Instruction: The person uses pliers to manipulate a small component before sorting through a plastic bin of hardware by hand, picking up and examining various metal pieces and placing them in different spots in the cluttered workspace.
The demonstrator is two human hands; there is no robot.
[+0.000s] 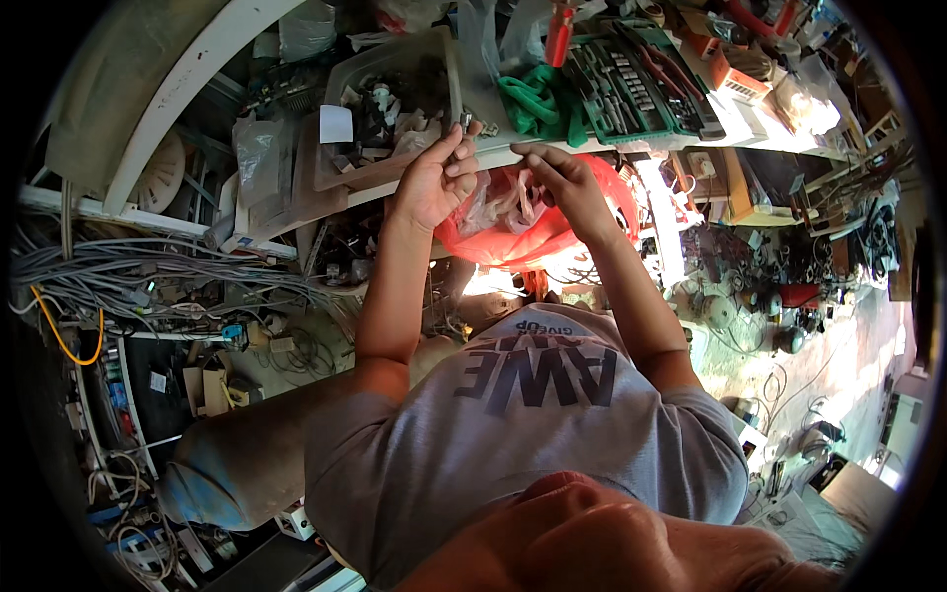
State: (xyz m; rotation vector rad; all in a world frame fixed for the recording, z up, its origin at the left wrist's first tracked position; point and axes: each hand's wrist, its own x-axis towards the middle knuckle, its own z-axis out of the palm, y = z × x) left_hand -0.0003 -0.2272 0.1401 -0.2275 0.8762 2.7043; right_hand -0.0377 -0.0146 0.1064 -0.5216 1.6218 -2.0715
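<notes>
My left hand [438, 181] is raised at the bench edge, its thumb and forefinger pinched on a small shiny metal piece [465, 118]. To its right, my right hand [560, 172] has the forefinger stretched towards the left hand and the thumb close beneath it. Whether something tiny sits between those right fingertips is not visible. Below and between both hands hangs a red plastic bag [510, 248] with crumpled clear plastic in it. A translucent plastic bin [370, 172] of mixed small parts stands just beyond my left hand.
On the bench lie a green cloth [536, 103], a socket set in a green case [625, 92] and a red-handled screwdriver [560, 33]. Grey cables [170, 270] are bundled at left. Motors and loose wires [777, 325] cover the floor at right.
</notes>
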